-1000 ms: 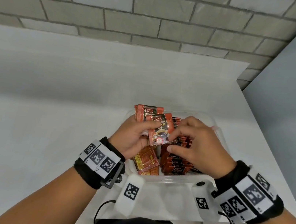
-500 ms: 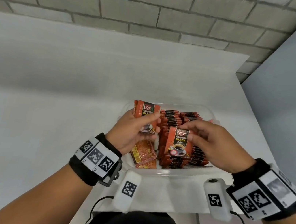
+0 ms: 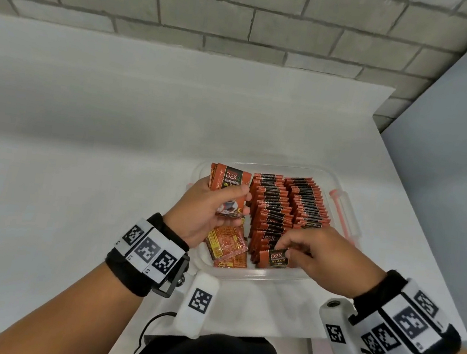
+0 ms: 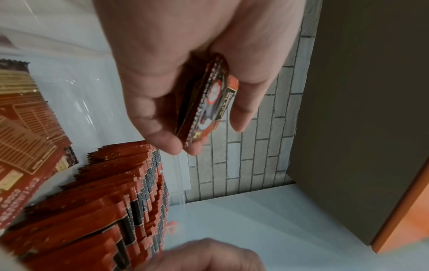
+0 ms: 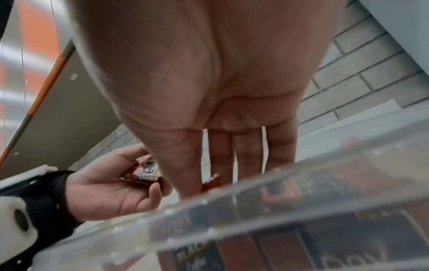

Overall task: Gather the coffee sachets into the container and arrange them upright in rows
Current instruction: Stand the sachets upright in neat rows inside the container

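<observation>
Inside the clear plastic container (image 3: 248, 273) on the white counter (image 3: 78, 153), two rows of orange-and-black coffee sachets (image 3: 289, 203) stand upright while the right hand (image 3: 326, 260) pinches one sachet (image 3: 276, 258) into place, the left hand (image 3: 205, 212) clasps a small stack (image 3: 229, 187), and two loose sachets (image 3: 227, 247) lie flat, unsorted.

A white table (image 3: 73, 183) stands against a grey brick wall (image 3: 250, 12), and its right edge runs beside a plain grey panel. Directly on the table, near the front edge, sits a clear plastic container (image 3: 257, 276) with a pink latch on its right side. The surface around it is smooth and matte white.
</observation>
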### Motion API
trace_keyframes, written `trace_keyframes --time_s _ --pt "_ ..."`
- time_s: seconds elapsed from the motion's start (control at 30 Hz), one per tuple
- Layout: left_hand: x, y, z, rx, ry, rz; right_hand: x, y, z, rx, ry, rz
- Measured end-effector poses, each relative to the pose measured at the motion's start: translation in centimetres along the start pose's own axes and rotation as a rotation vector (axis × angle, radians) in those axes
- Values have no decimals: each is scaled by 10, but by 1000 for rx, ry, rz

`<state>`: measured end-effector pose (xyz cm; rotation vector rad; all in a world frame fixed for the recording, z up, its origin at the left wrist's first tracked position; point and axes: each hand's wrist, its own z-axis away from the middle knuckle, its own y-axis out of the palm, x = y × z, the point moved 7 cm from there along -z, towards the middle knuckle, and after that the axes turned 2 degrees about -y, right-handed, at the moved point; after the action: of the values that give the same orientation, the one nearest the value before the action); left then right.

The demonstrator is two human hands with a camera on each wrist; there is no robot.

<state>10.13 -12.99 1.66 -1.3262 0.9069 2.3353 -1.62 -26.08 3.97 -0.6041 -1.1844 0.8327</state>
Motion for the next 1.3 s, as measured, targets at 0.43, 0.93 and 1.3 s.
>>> trace_keyframes --time_s 0.43,0.93,1.3 --pt "1 2 0 22 -11 -29 -3 4 -10 48 50 212" --pt "1 3 0 14 -39 -15 -2 7 -12 78 57 302" --pt "1 5 -1 17 -104 101 -8 1 -11 64 101 174"
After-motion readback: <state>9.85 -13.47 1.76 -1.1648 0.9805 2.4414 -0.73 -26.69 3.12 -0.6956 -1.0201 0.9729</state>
